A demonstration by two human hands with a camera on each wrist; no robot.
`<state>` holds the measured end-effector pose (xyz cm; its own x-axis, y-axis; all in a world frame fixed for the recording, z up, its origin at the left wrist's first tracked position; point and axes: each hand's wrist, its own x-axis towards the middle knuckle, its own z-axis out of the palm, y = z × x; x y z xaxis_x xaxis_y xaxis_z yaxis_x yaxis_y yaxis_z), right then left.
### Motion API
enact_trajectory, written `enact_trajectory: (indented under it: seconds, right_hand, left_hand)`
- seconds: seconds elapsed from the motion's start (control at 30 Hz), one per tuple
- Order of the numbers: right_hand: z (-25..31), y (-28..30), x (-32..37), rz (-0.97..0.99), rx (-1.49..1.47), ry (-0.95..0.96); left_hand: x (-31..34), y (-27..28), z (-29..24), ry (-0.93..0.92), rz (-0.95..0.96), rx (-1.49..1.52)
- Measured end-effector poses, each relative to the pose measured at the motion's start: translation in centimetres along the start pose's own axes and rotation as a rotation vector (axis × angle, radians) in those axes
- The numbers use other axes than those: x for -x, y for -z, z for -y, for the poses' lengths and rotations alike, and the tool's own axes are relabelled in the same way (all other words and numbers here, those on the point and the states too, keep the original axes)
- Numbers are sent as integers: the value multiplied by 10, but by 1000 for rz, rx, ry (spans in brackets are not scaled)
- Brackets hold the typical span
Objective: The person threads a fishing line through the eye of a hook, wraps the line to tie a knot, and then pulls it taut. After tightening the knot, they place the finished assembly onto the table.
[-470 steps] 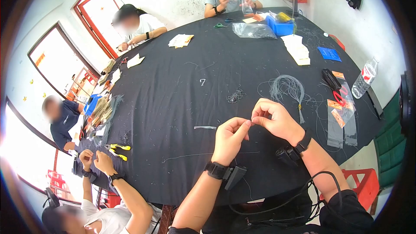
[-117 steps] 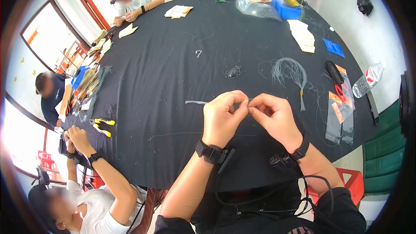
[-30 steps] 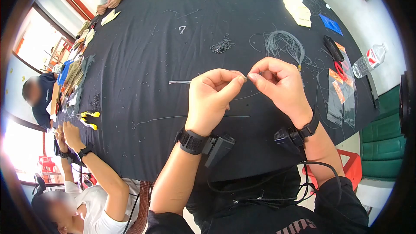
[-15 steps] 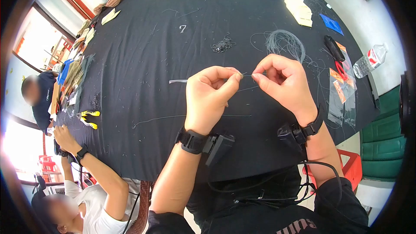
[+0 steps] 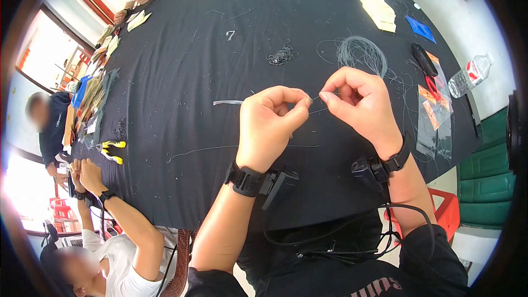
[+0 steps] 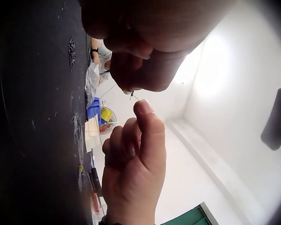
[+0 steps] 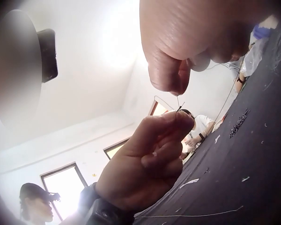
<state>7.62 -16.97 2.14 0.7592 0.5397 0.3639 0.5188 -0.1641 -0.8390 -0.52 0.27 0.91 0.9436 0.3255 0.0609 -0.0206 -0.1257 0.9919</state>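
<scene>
Over the black-covered table point(image 5: 209, 187), my left hand point(image 5: 267, 126) pinches a small dark hook point(image 7: 180, 108) between thumb and forefinger. Opposite it, my right hand point(image 5: 363, 107) pinches a thin clear line point(image 7: 178, 100), its thumb against the curled forefinger. That line spans the short gap between the two sets of fingertips. Much of the hook is hidden by the left fingertips. Beyond the hands lie a pile of small dark hooks point(image 5: 282, 55) and a coiled bundle of clear line point(image 5: 360, 55). A short clear strip point(image 5: 227, 102) lies left of my left hand.
A loose line point(image 5: 203, 149) lies nearer me. On the right are red-handled scissors point(image 5: 432, 89), plastic bags with orange labels point(image 5: 429, 113) and a water bottle point(image 5: 470, 77). Yellow-handled pliers point(image 5: 114, 153) lie at left, near another person's hands point(image 5: 88, 176).
My fingertips, together earlier, now stand slightly apart with line stretched between them. The head view has tilted down. In the last half second my left hand has shifted slightly right.
</scene>
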Motion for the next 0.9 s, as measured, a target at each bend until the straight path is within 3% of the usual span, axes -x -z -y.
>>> enact_trajectory:
  seconds: [0.37,0.6,0.77,0.9]
  right_hand:
    - [-4,4,-2,30,-35,-45]
    - [-11,-1,-3,127,-451,-199]
    - [-5,-14,4,219,-813,-464]
    - [-6,-27,12,191,-991,-514]
  left_hand:
    - [3,1,-8,11,65,80]
    - [4,3,-2,-254,74,150]
    - [5,1,-3,-265,-29,196]
    - [1,1,3,-324,-109,91]
